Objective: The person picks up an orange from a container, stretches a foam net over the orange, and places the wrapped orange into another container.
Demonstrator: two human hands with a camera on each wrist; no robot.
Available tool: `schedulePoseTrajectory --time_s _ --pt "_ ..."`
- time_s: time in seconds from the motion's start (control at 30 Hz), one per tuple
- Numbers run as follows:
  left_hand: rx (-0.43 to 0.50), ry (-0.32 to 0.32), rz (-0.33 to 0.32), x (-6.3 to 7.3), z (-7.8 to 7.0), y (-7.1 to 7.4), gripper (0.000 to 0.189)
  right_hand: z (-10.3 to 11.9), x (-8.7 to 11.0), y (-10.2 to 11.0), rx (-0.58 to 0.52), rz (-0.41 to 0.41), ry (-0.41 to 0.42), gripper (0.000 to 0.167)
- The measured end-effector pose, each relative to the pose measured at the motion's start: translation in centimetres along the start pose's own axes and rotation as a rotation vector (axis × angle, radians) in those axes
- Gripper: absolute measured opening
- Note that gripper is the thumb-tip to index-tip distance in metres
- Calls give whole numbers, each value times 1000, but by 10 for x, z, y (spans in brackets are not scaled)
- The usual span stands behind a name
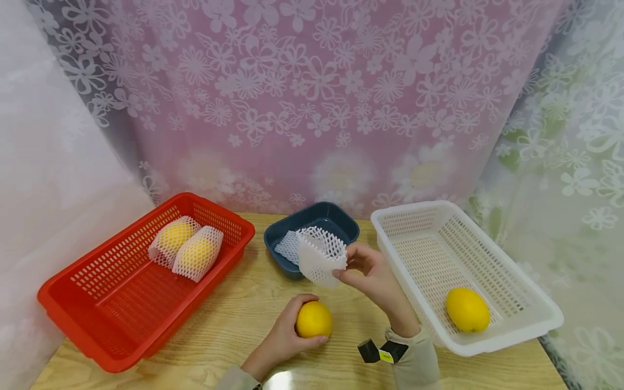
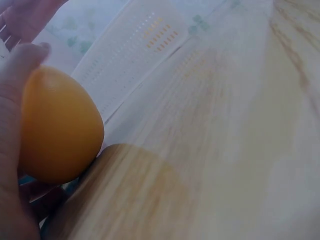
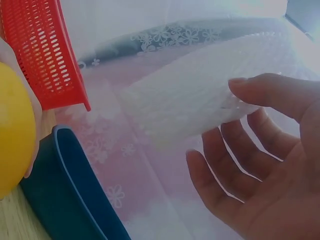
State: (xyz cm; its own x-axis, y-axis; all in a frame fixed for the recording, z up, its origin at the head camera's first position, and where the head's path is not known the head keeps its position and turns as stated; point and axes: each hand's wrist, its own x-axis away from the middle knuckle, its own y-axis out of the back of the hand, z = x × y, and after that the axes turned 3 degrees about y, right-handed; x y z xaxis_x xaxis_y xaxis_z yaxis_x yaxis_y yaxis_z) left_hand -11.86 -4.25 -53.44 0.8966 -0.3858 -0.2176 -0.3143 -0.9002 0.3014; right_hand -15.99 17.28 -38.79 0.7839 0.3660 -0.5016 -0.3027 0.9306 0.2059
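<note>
My left hand [image 1: 287,331] grips a yellow lemon-like fruit [image 1: 314,319] low over the front of the wooden table, thumb and fingers around its sides. In the left wrist view the fruit [image 2: 62,125] looks smooth and rounded. My right hand [image 1: 372,276] pinches a white foam net sleeve [image 1: 322,260] by its edge, between thumb and fingertips. The sleeve [image 3: 200,85] hangs with its mouth spread wide and nothing visible inside. It overlaps the dark blue basin [image 1: 336,214] in the head view, where more white foam netting [image 1: 288,247] lies.
On the left a red basket [image 1: 141,346] holds two yellow fruits in foam nets [image 1: 197,253]. A white basket [image 1: 409,281] at the right holds one bare yellow fruit [image 1: 467,310]. Flowered curtains [image 1: 322,108] hang behind the wooden table [image 1: 205,336].
</note>
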Motion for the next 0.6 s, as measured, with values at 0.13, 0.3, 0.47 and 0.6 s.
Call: schedulePoseTrajectory --time_s 0.13,0.3,0.47,0.6 --pt "78 -61 15 -1 0 1 54 6 1 -1 5 69 7 21" --pt "109 -169 -108 -3 -6 3 34 11 2 -2 15 146 51 24" --pt "252 -132 -272 -8 -29 8 33 12 1 -5 -7 196 60 27" --pt "564 -51 -266 -11 -53 15 32 13 2 -8 -36 249 89 29"
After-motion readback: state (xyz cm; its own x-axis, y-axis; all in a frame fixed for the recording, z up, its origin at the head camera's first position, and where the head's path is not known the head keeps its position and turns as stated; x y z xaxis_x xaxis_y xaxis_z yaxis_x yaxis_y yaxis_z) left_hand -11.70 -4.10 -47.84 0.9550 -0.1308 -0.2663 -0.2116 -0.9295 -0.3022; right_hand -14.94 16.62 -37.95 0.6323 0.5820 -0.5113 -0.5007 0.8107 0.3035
